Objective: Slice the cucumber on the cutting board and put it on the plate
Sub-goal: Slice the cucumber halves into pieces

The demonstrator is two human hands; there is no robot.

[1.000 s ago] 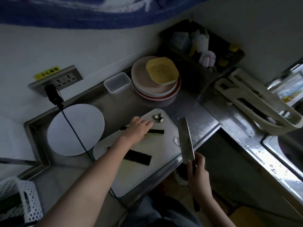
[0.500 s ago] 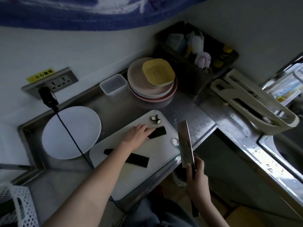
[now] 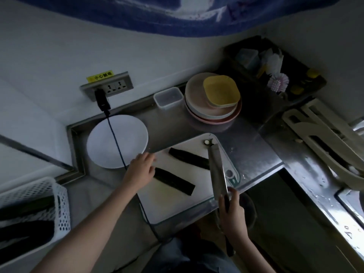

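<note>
Two dark cucumber halves lie on the white cutting board (image 3: 177,203): the far half (image 3: 187,157) and the near half (image 3: 175,181). A small cut end piece (image 3: 206,142) sits at the board's far corner. My left hand (image 3: 140,171) rests with relaxed fingers at the left end of the near half, by the board's left edge. My right hand (image 3: 232,211) grips the handle of a cleaver (image 3: 216,172), whose blade points away over the board's right side, across the right end of the far half. A white plate (image 3: 102,142) sits left of the board.
A black cable (image 3: 116,142) runs from the wall socket (image 3: 110,87) across the plate and under my left arm. Stacked plates with a yellow bowl (image 3: 220,91) and a clear container (image 3: 168,97) stand behind the board. A white basket (image 3: 35,209) holds cucumbers at left. A sink rack (image 3: 323,138) is at right.
My left hand let go of the far cucumber half and moved left to the near half's end. The cleaver swung in over the board's right side. The camera view shifted.
</note>
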